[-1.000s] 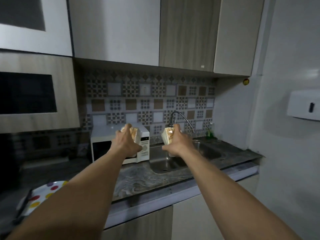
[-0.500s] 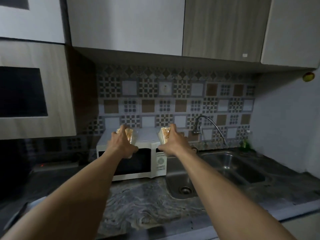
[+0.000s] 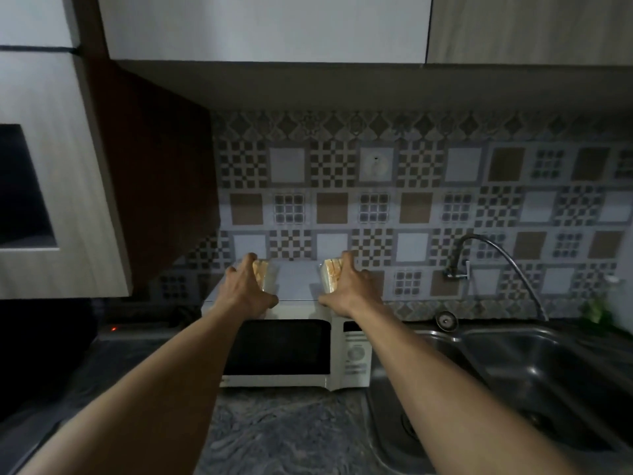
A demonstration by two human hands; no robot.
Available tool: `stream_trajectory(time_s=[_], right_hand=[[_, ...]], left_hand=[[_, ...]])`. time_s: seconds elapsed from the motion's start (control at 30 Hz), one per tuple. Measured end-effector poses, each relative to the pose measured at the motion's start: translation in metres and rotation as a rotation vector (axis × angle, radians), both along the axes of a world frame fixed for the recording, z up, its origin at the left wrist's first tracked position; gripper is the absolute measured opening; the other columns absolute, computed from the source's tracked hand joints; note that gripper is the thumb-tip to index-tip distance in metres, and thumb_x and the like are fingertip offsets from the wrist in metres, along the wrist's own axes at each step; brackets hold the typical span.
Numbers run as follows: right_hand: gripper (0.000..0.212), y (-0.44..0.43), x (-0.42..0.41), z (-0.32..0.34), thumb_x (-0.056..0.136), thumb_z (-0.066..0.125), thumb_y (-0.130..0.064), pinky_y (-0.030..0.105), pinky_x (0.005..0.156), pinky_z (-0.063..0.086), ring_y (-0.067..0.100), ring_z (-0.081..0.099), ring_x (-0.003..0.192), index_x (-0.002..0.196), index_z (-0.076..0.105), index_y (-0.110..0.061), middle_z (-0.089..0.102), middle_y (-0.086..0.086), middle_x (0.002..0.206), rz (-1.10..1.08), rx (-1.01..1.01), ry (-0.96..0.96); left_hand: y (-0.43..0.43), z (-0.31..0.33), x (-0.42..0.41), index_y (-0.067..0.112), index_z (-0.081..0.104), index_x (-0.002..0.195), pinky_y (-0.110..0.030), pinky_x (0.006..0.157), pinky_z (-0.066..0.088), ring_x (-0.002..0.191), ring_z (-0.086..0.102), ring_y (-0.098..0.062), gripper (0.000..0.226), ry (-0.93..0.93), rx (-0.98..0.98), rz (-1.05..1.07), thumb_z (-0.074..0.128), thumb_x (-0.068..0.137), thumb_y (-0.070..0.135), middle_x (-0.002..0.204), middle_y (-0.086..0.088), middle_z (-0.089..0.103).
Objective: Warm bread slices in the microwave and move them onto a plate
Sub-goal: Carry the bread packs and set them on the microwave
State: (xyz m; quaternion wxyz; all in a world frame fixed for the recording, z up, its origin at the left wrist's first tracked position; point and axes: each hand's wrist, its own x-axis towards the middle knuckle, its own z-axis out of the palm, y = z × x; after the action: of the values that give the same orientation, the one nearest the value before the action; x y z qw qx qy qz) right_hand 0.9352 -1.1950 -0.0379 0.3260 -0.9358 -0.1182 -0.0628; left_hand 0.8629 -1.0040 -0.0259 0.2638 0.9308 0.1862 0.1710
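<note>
A white microwave (image 3: 298, 351) stands on the dark stone counter with its dark door closed. My left hand (image 3: 245, 291) grips a clear pack of bread slices (image 3: 262, 274) over the left of the microwave's top. My right hand (image 3: 346, 286) grips a second clear pack of bread slices (image 3: 330, 274) over the right of the top. Both packs are upright and at or just above the top surface; contact cannot be told. No plate is in view.
A steel sink (image 3: 534, 378) lies right of the microwave, with a curved tap (image 3: 459, 265) on the patterned tile wall. Cabinets hang overhead and a tall unit (image 3: 51, 186) stands at the left. A small green plant (image 3: 597, 308) sits behind the sink.
I have come closer to the microwave and my view has turned left. Both hands have carried the bread packs down toward the microwave's top. The spotted plate has left the view.
</note>
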Motion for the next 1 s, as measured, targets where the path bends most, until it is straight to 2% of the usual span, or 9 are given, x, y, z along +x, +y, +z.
stream_trajectory(time_s=[0.1,0.2,0.27,0.37,0.5,0.6,0.73,0.83,1.0], right_hand=[[0.093,0.015,0.027,-0.007,0.074,0.084,-0.031,0.043,0.083,0.055,0.034,0.049,0.111,0.138,0.017,-0.036,0.049,0.015,0.12,0.005,-0.005,0.015],[0.089,0.033,0.058,-0.015,0.074,0.084,-0.032,0.042,0.083,0.054,0.035,0.049,0.111,0.135,0.019,-0.035,0.05,0.015,0.12,0.005,-0.009,0.022],[0.09,0.041,0.075,-0.017,0.074,0.084,-0.031,0.041,0.083,0.051,0.036,0.048,0.112,0.136,0.019,-0.035,0.048,0.015,0.122,-0.002,-0.002,0.041],[0.094,0.06,0.104,-0.019,0.076,0.082,-0.034,0.042,0.086,0.045,0.037,0.042,0.121,0.144,0.016,-0.034,0.044,0.016,0.129,-0.015,-0.016,0.066],[0.096,0.088,0.137,-0.029,0.078,0.08,-0.04,0.045,0.094,0.043,0.037,0.041,0.124,0.146,0.013,-0.036,0.043,0.015,0.134,-0.031,-0.017,0.103],[0.099,0.105,0.154,-0.043,0.078,0.079,-0.04,0.046,0.097,0.042,0.038,0.04,0.124,0.149,0.009,-0.037,0.043,0.016,0.133,-0.035,-0.026,0.121],[0.103,0.122,0.177,-0.058,0.08,0.077,-0.039,0.048,0.103,0.04,0.041,0.039,0.126,0.154,0.006,-0.033,0.041,0.019,0.137,-0.042,-0.052,0.12],[0.106,0.132,0.189,-0.065,0.082,0.075,-0.039,0.048,0.106,0.036,0.043,0.036,0.131,0.157,0.0,-0.032,0.038,0.022,0.143,-0.056,-0.031,0.142],[0.11,0.139,0.203,-0.068,0.084,0.074,-0.047,0.047,0.108,0.034,0.042,0.036,0.133,0.158,-0.006,-0.03,0.037,0.023,0.146,-0.064,-0.044,0.143]], left_hand=[[0.014,-0.008,0.029,0.03,0.02,0.147,-0.048,0.099,0.047,0.116,0.051,-0.039,0.1,0.011,0.013,0.015,0.083,0.069,0.033,0.135,-0.019,0.045],[0.03,-0.017,0.064,0.04,0.017,0.142,-0.053,0.095,0.05,0.107,0.056,-0.038,0.102,0.038,-0.019,-0.004,0.082,0.063,0.039,0.129,-0.017,0.049],[0.037,-0.019,0.085,0.04,0.014,0.144,-0.053,0.098,0.048,0.113,0.053,-0.04,0.104,0.072,-0.039,0.002,0.082,0.065,0.038,0.133,-0.016,0.044],[0.051,-0.027,0.12,0.036,0.019,0.146,-0.05,0.099,0.046,0.12,0.049,-0.04,0.101,0.052,-0.027,0.002,0.083,0.068,0.035,0.136,-0.014,0.041],[0.074,-0.048,0.162,0.035,0.027,0.138,-0.042,0.084,0.053,0.103,0.055,-0.033,0.093,0.04,-0.024,-0.034,0.082,0.064,0.038,0.123,-0.011,0.048],[0.086,-0.065,0.185,0.028,0.031,0.14,-0.033,0.085,0.048,0.104,0.055,-0.025,0.091,0.017,0.049,-0.045,0.082,0.066,0.039,0.128,-0.01,0.049],[0.095,-0.08,0.212,0.034,0.015,0.147,-0.047,0.093,0.05,0.111,0.054,-0.033,0.097,0.083,0.034,-0.027,0.076,0.073,0.044,0.131,-0.012,0.042],[0.102,-0.084,0.23,0.037,0.007,0.151,-0.048,0.097,0.046,0.117,0.052,-0.036,0.103,0.104,0.028,-0.021,0.075,0.075,0.046,0.137,-0.012,0.038],[0.105,-0.087,0.247,0.035,0.009,0.152,-0.048,0.098,0.046,0.121,0.05,-0.039,0.102,0.097,0.023,-0.006,0.076,0.076,0.043,0.14,-0.014,0.038]])
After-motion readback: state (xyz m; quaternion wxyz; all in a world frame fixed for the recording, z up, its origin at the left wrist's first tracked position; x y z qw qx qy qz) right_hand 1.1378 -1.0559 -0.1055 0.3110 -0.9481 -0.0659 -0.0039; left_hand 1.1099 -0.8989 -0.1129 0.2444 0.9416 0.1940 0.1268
